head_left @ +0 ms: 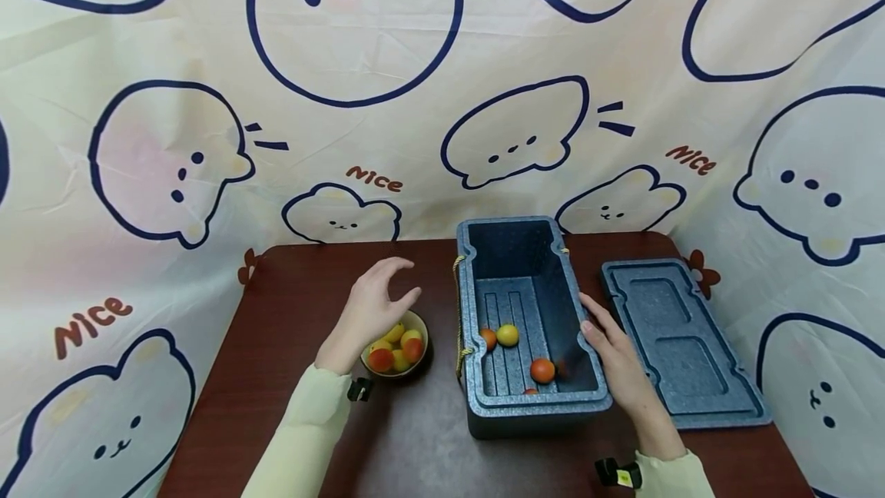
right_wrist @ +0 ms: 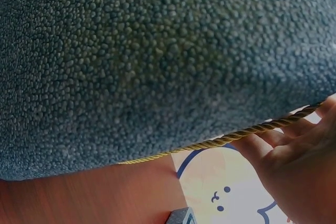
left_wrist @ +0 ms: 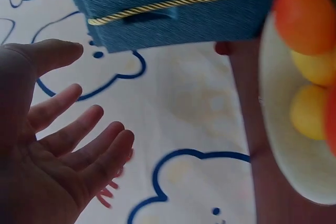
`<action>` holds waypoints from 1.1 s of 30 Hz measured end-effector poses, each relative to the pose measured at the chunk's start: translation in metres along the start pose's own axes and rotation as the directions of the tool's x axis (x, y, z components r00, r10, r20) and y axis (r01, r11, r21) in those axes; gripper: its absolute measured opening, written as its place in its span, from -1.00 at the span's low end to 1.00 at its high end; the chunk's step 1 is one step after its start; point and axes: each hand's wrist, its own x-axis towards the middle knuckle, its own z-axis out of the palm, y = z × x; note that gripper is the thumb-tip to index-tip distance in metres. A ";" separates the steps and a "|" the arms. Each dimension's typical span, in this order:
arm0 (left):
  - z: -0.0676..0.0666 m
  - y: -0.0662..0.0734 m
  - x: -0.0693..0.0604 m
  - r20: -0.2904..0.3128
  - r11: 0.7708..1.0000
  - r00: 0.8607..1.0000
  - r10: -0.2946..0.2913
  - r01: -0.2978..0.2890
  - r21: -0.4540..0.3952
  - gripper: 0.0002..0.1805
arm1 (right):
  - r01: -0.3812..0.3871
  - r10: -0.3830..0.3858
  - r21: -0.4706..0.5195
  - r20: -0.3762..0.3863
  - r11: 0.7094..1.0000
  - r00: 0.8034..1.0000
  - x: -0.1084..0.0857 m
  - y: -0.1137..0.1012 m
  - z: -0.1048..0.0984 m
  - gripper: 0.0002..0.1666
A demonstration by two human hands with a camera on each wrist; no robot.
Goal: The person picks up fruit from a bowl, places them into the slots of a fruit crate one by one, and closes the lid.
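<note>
In the head view, my left hand point(head_left: 369, 313) hovers just above and behind a cream bowl point(head_left: 425, 336) of yellow and orange-red fruit. Its fingers are spread and loosely bent, with nothing between them; the left wrist view shows the same bare hand point(left_wrist: 68, 145) left of the bowl. A deep blue-grey speckled box point(head_left: 539, 403) stands lidless to the right. Inside lie a yellow fruit point(head_left: 508, 335), an orange fruit point(head_left: 542, 370) and other reddish ones. My right hand point(head_left: 622, 367) touches the box's right rim, its fingers extended near the twisted gold cord point(right_wrist: 252, 129).
The matching lid point(head_left: 691, 344) lies flat on the dark brown table point(head_left: 290, 352), to the right of the box. Behind the table hangs a pale cloth point(head_left: 387, 137) printed with blue-outlined cartoon shapes. Another gold cord point(head_left: 457, 313) runs along the box's left side.
</note>
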 end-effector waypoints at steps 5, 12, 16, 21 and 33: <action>0.007 -0.016 -0.013 0.016 0.999 0.999 -0.033 0.033 0.032 -0.54 | 0.006 -0.006 0.003 0.003 1.000 1.000 0.000 0.000 0.000 -0.39; 0.017 -0.032 -0.027 0.061 0.993 0.992 -0.109 0.106 0.054 -0.55 | 0.013 -0.013 0.006 0.000 1.000 1.000 0.000 0.000 0.000 -0.39; 0.023 -0.039 -0.034 0.069 0.990 0.989 -0.129 0.124 0.066 -0.56 | 0.014 -0.014 -0.002 -0.002 1.000 1.000 0.000 0.000 0.000 -0.39; 0.028 -0.044 -0.040 0.085 0.984 0.982 -0.167 0.160 0.075 -0.57 | 0.018 -0.018 -0.003 0.000 1.000 1.000 0.000 0.001 0.000 -0.40; 0.040 -0.051 -0.048 0.109 0.980 0.976 -0.190 0.182 0.076 -0.56 | 0.014 -0.014 -0.003 -0.002 1.000 1.000 0.000 0.001 -0.001 -0.40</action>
